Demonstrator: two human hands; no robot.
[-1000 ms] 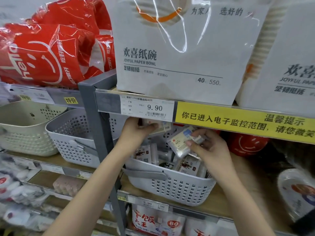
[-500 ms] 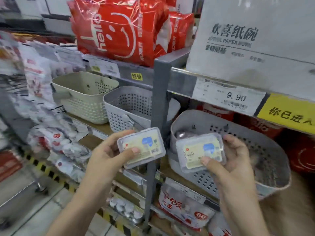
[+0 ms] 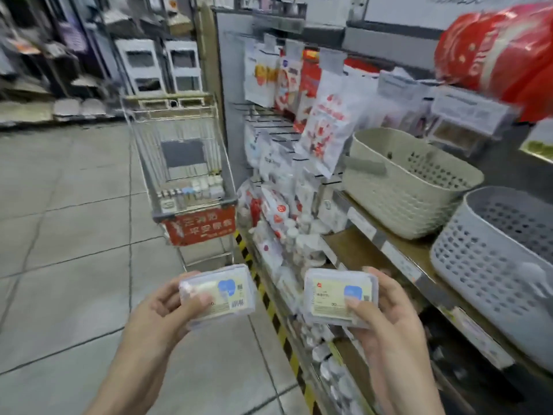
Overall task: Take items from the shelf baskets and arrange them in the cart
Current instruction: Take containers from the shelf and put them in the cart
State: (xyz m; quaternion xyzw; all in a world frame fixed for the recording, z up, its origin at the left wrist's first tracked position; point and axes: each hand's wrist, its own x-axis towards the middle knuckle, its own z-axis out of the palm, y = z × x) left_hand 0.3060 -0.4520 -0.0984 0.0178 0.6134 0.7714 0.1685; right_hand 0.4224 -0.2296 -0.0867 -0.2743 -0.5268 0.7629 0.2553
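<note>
My left hand [image 3: 163, 310] grips a small clear plastic box with a cream and blue label [image 3: 220, 295]. In my right hand [image 3: 386, 313] I hold a second box of the same kind [image 3: 332, 298], thumb on its front. Both are held low in front of me, over the aisle floor. The wire shopping cart [image 3: 179, 163] stands ahead by the shelf end, with a red sign on its near side and several small items in its basket. A beige shelf basket [image 3: 401, 187] and a grey shelf basket [image 3: 490, 265] sit on the shelf at right.
Hanging packets [image 3: 323, 127] and stacked white packs [image 3: 281, 211] crowd the shelf end between cart and baskets. Red bags [image 3: 493, 55] lie on the upper shelf. Yellow-black tape [image 3: 269, 298] runs along the shelf foot. Grey tiled floor [image 3: 74, 235] spreads to the left.
The view has swung left from the shelf to the aisle and the cart. Both hands have come away from the grey basket, each carrying a box taken from it.
</note>
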